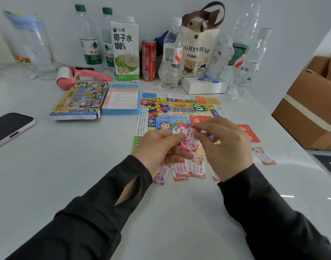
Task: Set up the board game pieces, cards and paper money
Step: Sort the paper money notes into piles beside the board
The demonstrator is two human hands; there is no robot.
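The paper game board (181, 109) lies flat mid-table, with a heap of small coloured pieces (154, 108) on its upper left. My left hand (157, 149) grips a stack of paper money (187, 141) above the board's near edge. My right hand (224, 145) pinches the top pink note of that stack. Orange notes (197, 167) and a purple note (161, 176) lie in a row on the table below my hands. Another orange note (264, 156) lies apart to the right. A red card stack (250, 133) sits by the board's right edge.
The game box (78, 100) and a blue tray with a leaflet (121, 99) lie left of the board. A phone (9, 128) is at far left. Bottles, a carton (126, 49), a can (148, 60), a tote bag (198, 51) line the back. A cardboard box (310, 113) stands right.
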